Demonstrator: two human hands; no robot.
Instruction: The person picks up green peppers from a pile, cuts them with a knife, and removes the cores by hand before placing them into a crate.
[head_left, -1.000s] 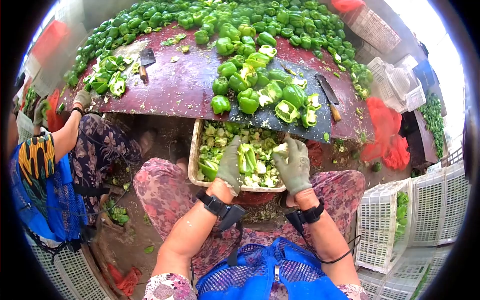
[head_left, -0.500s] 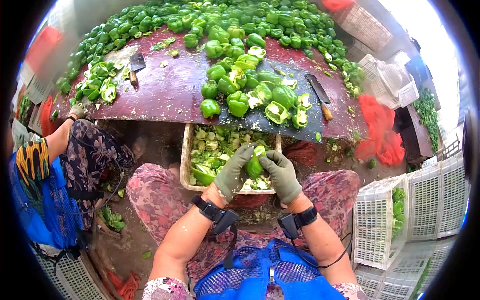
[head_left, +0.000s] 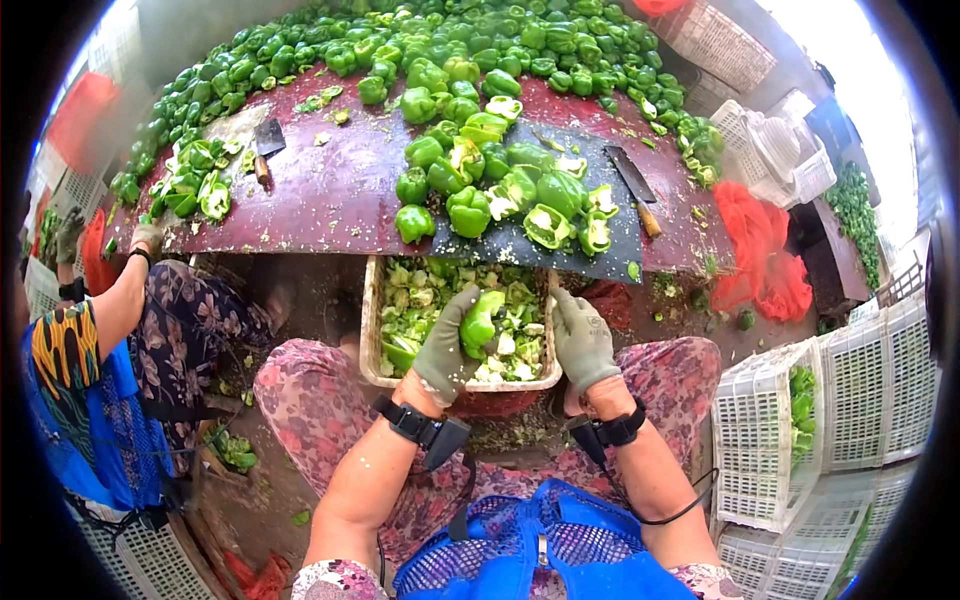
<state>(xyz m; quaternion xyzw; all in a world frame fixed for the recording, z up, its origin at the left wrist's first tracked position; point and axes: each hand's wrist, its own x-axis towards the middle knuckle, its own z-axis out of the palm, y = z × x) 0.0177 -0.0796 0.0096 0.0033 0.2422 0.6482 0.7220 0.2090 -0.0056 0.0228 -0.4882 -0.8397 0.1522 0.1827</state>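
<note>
Fingers [head_left: 462,300] of the left hand [head_left: 445,350] are curled tight around a green pepper [head_left: 480,322], holding it right over the crate [head_left: 370,340] of pepper scraps [head_left: 420,295]. The right hand [head_left: 582,342] is just beside it, fingers loose and spread, gripping nothing, at the crate's right edge. Beyond the fingers is the table [head_left: 330,190] with a pile of peppers [head_left: 480,60] and a knife [head_left: 632,185]. Another person's hand [head_left: 148,235] is way off left.

- Grey-green knit gloves cover the left hand [head_left: 445,350] and right hand [head_left: 582,342].
- Black wrist units [head_left: 425,428] with trailing cables [head_left: 468,500].
- Blue mesh apron [head_left: 530,545]; pink floral trousers [head_left: 320,390].
</note>
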